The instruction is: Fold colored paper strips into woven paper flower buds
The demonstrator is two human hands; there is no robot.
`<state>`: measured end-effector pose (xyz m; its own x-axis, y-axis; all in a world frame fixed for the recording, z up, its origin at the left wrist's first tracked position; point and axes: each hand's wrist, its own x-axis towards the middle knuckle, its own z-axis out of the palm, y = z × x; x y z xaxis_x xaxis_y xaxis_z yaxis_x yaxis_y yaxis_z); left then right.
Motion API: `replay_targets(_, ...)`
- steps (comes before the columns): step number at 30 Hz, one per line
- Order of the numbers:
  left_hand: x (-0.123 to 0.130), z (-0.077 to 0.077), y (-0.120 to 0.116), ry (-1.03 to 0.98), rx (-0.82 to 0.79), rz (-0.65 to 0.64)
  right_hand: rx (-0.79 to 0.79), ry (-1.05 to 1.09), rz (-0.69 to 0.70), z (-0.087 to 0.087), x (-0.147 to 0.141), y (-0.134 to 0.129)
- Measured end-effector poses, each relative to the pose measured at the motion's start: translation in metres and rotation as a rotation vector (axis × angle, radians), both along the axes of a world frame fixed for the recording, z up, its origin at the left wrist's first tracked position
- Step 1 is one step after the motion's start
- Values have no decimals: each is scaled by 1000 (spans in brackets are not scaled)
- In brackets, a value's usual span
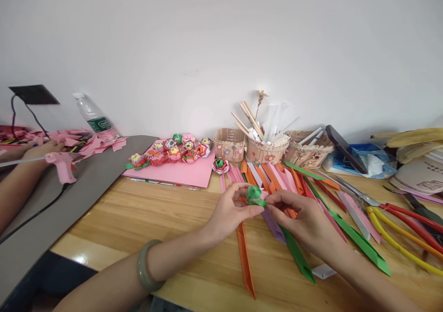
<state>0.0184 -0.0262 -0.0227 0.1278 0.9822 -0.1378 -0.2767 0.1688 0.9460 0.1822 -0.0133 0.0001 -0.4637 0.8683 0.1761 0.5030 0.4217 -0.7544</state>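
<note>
Between my two hands, above the wooden table [138,219], is a small green folded-paper flower [254,195]. My left hand [233,210] grips it with thumb and fingers from the left. The fingertips of my right hand [297,213] pinch its right side, where a bit of pale pink paper shows. Folded paper strips [299,254] in green, orange, pink, purple and white lie under and around my hands. Just behind my left hand sits a finished paper flower [220,165] with a green centre.
Several multicoloured paper flowers [174,153] rest on a pink sheet [194,176]. Decorated baskets [230,146] stand along the wall, one holding sticks. Scissors [387,206] with long handles lie right. At left are a pink glue gun [61,164], a bottle [95,116] and another person's arm [20,183].
</note>
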Motion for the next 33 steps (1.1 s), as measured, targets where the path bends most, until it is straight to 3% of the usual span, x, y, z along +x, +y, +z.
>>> replay_targets(20, 0, 4, -2, -28, -61, -43, 236, -37, 15, -1, 1, 1)
replay_targets(33, -1, 3, -1, -21, -56, -43, 201, -37, 2, -2, 0, 1)
